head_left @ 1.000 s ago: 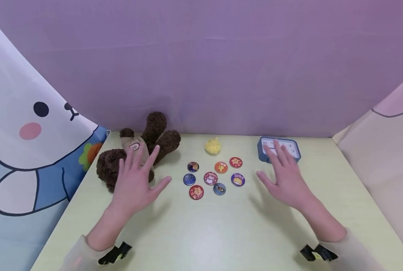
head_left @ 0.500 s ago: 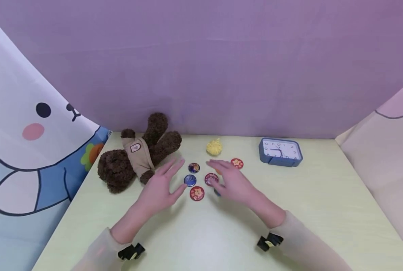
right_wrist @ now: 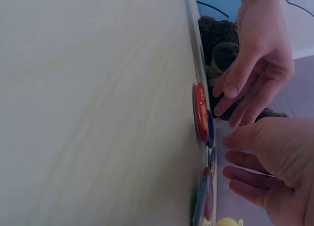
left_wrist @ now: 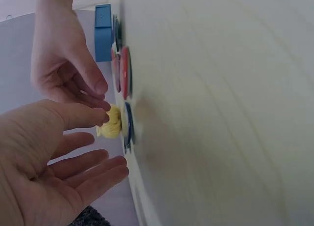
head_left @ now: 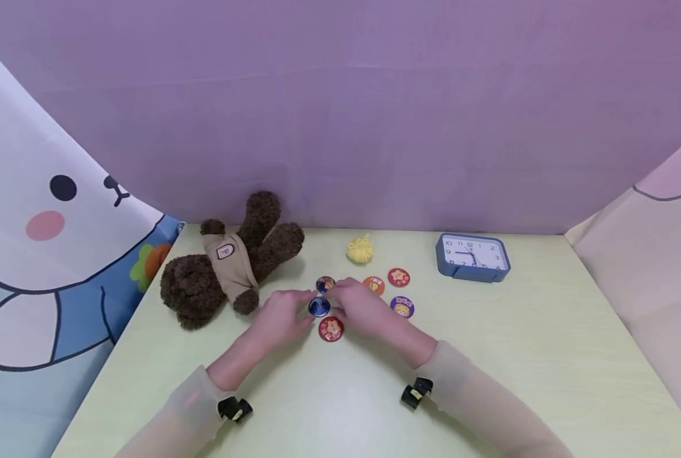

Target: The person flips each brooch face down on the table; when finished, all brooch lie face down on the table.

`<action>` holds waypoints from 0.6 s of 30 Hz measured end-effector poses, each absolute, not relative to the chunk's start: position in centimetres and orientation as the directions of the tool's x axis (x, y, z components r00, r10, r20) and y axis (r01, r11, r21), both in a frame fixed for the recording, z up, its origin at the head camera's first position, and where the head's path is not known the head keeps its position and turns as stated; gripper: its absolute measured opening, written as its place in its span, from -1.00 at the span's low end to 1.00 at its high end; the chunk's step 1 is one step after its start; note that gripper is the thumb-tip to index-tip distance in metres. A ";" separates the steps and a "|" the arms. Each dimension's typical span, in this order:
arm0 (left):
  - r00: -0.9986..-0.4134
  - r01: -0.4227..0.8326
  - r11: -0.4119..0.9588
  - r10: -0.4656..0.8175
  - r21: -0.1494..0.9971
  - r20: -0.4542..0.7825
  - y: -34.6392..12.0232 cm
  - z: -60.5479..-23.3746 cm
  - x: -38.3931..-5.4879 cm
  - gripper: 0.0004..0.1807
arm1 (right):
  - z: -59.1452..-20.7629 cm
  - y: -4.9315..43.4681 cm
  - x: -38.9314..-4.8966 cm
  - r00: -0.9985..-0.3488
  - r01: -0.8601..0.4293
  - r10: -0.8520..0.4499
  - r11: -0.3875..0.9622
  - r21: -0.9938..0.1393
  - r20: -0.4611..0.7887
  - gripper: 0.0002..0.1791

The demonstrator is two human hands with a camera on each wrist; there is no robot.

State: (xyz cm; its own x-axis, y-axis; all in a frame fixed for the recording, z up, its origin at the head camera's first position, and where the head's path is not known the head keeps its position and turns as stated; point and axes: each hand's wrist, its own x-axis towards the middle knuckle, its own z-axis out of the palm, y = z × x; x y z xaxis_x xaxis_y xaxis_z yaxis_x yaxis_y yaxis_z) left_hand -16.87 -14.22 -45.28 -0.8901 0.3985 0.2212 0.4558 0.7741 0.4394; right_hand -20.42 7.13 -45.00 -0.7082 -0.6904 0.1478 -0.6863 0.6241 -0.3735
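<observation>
Cataloguing, we enter: blue badge [head_left: 319, 306], flat on the desk [head_left: 340, 407], seemingly for steadiness; left hand [head_left: 282, 317] at its nine o'clock, right hand [head_left: 363, 309] at three, each grip unclosed, perhaps spaced to its width; red badge [head_left: 331, 329] at five.

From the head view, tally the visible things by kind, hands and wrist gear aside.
Round badges: 6
Plush toy: 1
Clock: 1
Small yellow item: 1
Total: 9
The right hand may hide more badges.
</observation>
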 end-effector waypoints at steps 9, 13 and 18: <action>-0.934 0.352 0.832 0.345 0.429 0.098 -13.6 -46.1 -17.6 -0.60 | -45.2 6.2 -20.8 -0.731 -0.656 -0.682 0.690 -0.306 0.032 -0.67; -0.927 0.371 0.845 0.364 0.384 0.095 -13.4 -46.2 -17.9 -0.64 | -45.5 6.2 -21.0 -0.736 -0.648 -0.677 0.694 -0.314 0.023 -0.70; -0.927 0.370 0.856 0.369 0.362 0.074 -13.0 -46.2 -18.0 -0.70 | -45.8 6.4 -21.3 -0.733 -0.647 -0.679 0.675 -0.354 0.046 -0.75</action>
